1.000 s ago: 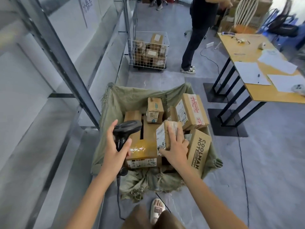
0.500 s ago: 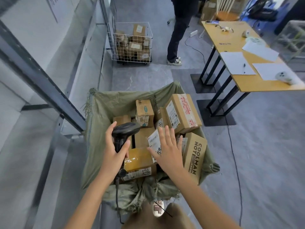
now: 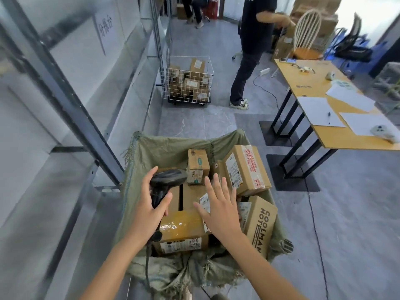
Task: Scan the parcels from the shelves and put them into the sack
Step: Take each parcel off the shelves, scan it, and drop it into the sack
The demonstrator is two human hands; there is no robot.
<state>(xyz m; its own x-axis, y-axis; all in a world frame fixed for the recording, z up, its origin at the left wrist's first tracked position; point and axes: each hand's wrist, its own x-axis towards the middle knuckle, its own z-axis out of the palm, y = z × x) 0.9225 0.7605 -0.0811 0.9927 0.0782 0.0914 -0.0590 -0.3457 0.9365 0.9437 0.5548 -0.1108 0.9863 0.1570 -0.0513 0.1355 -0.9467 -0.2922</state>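
- Parcels [image 3: 184,230] fill the green woven sack [image 3: 160,152] at lower centre of the frame, stacked to about its rim; its mouth is folded wide open, probably so boxes can be dropped in without a hand holding it apart.
- Left hand [image 3: 149,211] sits at lower centre-left, its grip pressed around the handle of the black barcode scanner [image 3: 166,180]. The scanner head points up-frame over the boxes and its cable hangs down past the sack's near edge, so the tool looks kept ready for the next label.
- Right hand [image 3: 220,208] hovers flat above the middle of the pile, grip spread and holding nothing; whether the palm touches the small labelled box [image 3: 204,201] beneath it I cannot tell.
- That small box stands on edge between the taped yellow-brown parcel and the box printed "COOLMAN NOTE" [image 3: 262,226] at lower right.
- Grey metal shelves [image 3: 71,100] run along the left of the frame; no parcels show on them.
- Wire cart [image 3: 188,83] at upper centre holds more boxes, and the wooden bench [image 3: 307,83] at upper right carries papers.
- Judged from the open right hand, the next move would be reaching for another parcel to scan.
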